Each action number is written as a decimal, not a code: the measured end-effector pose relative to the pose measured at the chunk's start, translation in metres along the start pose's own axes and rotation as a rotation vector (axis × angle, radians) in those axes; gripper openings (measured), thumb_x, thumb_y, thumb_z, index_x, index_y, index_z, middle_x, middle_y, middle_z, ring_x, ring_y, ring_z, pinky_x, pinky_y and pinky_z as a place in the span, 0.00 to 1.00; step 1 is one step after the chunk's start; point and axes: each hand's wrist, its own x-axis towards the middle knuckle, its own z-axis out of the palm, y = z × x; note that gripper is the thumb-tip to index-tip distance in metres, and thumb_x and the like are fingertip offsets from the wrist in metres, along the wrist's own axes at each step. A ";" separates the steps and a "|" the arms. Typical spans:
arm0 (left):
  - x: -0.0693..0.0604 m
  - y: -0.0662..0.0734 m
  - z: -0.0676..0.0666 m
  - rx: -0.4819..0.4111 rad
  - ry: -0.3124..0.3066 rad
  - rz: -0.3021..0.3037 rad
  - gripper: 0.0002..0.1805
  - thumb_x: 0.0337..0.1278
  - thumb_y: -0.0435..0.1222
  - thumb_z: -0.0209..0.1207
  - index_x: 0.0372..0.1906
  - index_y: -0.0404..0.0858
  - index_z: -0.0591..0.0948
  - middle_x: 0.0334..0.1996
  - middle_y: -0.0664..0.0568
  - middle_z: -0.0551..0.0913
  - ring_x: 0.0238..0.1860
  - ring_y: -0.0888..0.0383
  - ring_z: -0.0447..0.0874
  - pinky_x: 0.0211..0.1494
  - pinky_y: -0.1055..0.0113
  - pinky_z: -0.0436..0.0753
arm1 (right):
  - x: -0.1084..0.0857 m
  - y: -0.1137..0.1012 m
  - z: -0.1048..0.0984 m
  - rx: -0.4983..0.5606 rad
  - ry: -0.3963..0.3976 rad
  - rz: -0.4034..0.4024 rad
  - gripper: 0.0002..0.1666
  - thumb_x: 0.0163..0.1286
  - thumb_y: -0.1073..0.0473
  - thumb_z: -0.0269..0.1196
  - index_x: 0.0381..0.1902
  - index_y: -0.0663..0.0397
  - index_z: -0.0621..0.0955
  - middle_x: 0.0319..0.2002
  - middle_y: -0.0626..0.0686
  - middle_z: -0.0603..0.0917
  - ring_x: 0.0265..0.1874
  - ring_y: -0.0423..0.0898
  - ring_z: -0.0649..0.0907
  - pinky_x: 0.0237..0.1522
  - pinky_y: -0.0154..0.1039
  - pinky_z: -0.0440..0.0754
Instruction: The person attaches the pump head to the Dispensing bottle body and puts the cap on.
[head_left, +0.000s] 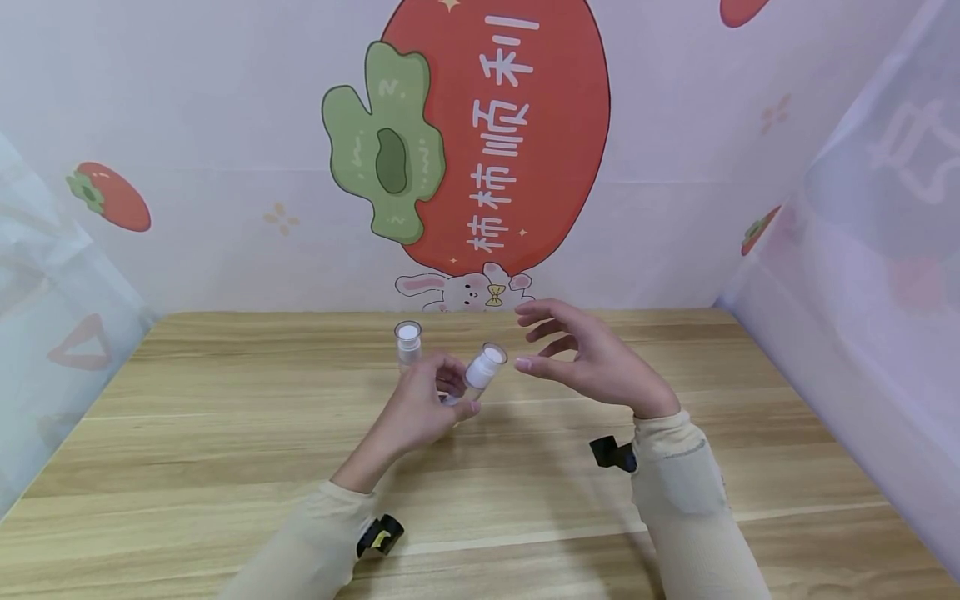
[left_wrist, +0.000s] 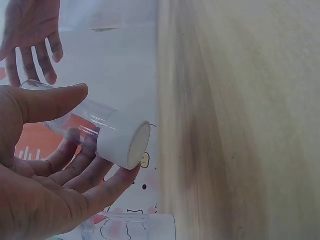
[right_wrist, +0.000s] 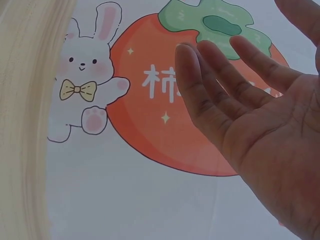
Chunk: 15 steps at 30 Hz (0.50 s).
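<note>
My left hand (head_left: pixel 429 402) holds a small clear bottle (head_left: pixel 485 365) tilted above the table. In the left wrist view the thumb and curled fingers lie around the clear part of this bottle (left_wrist: pixel 117 132), and its wide white end points down toward the wood. My right hand (head_left: pixel 596 357) hovers just right of the bottle, apart from it, with loosely bent fingers and nothing in them. The right wrist view shows that hand's palm (right_wrist: pixel 280 135) bare. A second clear bottle (head_left: pixel 408 343) stands upright behind my left hand, its white end (left_wrist: pixel 162 227) on the table.
The wood-grain table (head_left: pixel 480 533) reaches back to a white sheet (head_left: pixel 225 242) printed with a large red persimmon (head_left: pixel 555 150) and a rabbit. Sheets also hang at the left and right sides. A black strap mount (head_left: pixel 382 535) sits on each wrist.
</note>
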 end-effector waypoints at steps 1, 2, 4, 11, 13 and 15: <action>0.001 -0.001 0.001 -0.003 -0.001 -0.003 0.19 0.47 0.27 0.75 0.45 0.32 0.80 0.40 0.45 0.84 0.43 0.49 0.84 0.53 0.51 0.83 | 0.000 0.000 0.000 -0.002 -0.001 0.000 0.36 0.63 0.57 0.74 0.67 0.50 0.75 0.59 0.50 0.79 0.53 0.48 0.82 0.55 0.47 0.80; 0.001 -0.002 0.002 -0.003 -0.003 -0.007 0.19 0.47 0.27 0.75 0.45 0.32 0.80 0.40 0.45 0.84 0.43 0.49 0.84 0.53 0.51 0.83 | 0.000 -0.001 0.000 -0.007 -0.002 0.001 0.35 0.63 0.56 0.75 0.67 0.50 0.75 0.59 0.50 0.79 0.53 0.48 0.82 0.55 0.47 0.81; 0.001 -0.003 0.003 0.001 -0.007 -0.014 0.20 0.47 0.26 0.75 0.45 0.33 0.79 0.41 0.45 0.84 0.44 0.49 0.84 0.53 0.51 0.83 | 0.000 0.000 0.000 -0.016 -0.005 0.001 0.35 0.63 0.55 0.74 0.67 0.50 0.75 0.59 0.50 0.79 0.53 0.48 0.82 0.55 0.47 0.81; 0.002 -0.006 0.007 -0.008 -0.016 -0.038 0.20 0.47 0.26 0.74 0.45 0.32 0.79 0.42 0.45 0.83 0.46 0.48 0.84 0.55 0.51 0.82 | 0.000 0.002 0.001 -0.021 -0.023 0.013 0.35 0.64 0.54 0.74 0.67 0.50 0.74 0.59 0.52 0.79 0.55 0.48 0.81 0.55 0.47 0.81; 0.003 -0.007 0.007 -0.013 -0.016 -0.040 0.20 0.46 0.26 0.74 0.45 0.32 0.78 0.43 0.45 0.83 0.47 0.47 0.84 0.55 0.50 0.82 | 0.000 0.002 0.001 -0.017 -0.029 0.022 0.35 0.64 0.54 0.74 0.67 0.50 0.75 0.58 0.51 0.79 0.55 0.48 0.81 0.55 0.47 0.82; 0.003 -0.009 0.008 -0.012 -0.016 -0.044 0.21 0.46 0.26 0.74 0.45 0.32 0.78 0.43 0.44 0.82 0.47 0.47 0.84 0.55 0.50 0.82 | 0.000 0.002 0.001 -0.017 -0.034 0.028 0.35 0.64 0.54 0.74 0.67 0.50 0.74 0.58 0.51 0.79 0.55 0.48 0.81 0.54 0.47 0.82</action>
